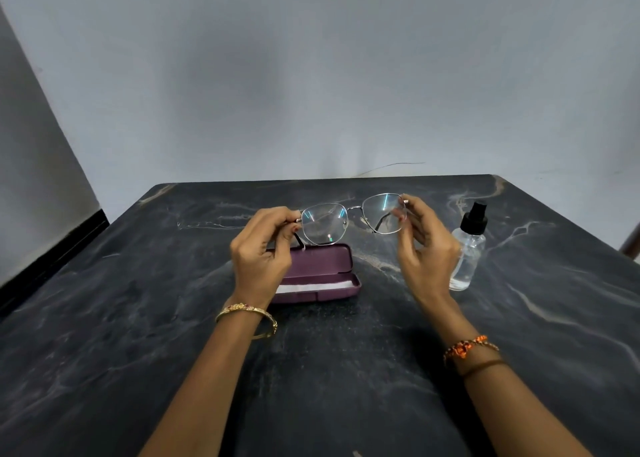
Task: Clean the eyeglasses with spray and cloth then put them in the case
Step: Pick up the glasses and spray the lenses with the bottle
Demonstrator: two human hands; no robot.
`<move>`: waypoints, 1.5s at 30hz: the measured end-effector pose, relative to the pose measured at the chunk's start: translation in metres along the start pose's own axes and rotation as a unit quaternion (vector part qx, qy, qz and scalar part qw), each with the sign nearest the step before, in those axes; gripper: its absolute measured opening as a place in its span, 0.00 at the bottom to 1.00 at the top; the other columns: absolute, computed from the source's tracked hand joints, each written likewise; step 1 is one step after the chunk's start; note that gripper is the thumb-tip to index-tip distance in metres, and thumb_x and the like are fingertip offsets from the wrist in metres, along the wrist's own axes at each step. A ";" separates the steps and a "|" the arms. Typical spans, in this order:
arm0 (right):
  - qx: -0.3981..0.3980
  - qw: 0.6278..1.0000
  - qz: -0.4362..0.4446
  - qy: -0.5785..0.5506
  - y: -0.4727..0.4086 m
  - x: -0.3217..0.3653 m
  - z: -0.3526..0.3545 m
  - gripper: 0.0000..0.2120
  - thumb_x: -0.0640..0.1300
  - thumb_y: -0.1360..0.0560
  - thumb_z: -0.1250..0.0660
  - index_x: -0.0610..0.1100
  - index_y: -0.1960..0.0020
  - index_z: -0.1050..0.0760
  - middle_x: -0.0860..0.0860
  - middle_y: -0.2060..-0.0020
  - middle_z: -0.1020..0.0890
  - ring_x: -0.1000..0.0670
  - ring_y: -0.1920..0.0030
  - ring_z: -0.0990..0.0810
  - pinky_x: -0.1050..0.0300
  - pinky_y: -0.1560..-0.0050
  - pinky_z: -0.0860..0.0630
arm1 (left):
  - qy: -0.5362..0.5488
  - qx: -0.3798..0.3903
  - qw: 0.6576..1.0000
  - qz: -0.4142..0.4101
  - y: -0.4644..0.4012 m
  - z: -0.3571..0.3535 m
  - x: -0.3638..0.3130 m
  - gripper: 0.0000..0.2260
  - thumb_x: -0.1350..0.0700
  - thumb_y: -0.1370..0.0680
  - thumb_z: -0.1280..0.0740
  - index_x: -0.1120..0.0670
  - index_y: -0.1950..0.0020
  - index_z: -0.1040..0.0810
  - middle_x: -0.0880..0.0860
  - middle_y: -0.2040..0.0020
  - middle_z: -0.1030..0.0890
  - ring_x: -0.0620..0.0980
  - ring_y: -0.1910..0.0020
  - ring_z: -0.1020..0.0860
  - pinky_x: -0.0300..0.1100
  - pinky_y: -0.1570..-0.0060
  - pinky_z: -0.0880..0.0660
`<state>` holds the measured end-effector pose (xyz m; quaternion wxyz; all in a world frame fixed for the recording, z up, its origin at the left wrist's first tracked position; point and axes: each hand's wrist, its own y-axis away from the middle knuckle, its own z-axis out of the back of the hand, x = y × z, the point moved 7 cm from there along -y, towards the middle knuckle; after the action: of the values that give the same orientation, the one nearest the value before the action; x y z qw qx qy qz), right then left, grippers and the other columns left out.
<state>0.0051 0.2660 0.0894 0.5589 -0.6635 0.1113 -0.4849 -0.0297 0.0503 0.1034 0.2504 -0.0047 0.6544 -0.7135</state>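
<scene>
Thin metal-framed eyeglasses (353, 218) are held up above the table, lenses facing me. My left hand (263, 249) pinches the frame's left end near the hinge. My right hand (424, 245) grips the right end of the frame with thumb and fingertips. Under them a maroon glasses case (332, 269) lies open on the table, with a white cloth (311, 287) in its lower half. A clear spray bottle (468, 249) with a black nozzle stands upright just right of my right hand.
The dark marbled table (138, 318) ends at a grey wall behind it. A black skirting strip (52, 259) runs along the left wall. A brown object (630, 245) shows at the right edge.
</scene>
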 end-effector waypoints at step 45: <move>-0.083 0.972 -0.121 0.182 0.005 -0.054 0.038 0.34 0.35 0.31 0.35 0.50 0.29 0.42 0.40 0.46 0.23 0.42 0.58 0.22 0.56 0.61 0.31 | 0.009 -0.111 0.992 0.058 -0.001 0.010 0.004 0.05 0.69 0.29 0.32 0.65 0.55 0.19 0.53 0.61 0.20 0.43 0.63 0.23 0.29 0.60 0.25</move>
<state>0.0089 0.3259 0.0609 0.4094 -0.6167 0.1703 -0.6505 -0.0302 0.0394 0.1043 0.2831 0.0119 0.7313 -0.6205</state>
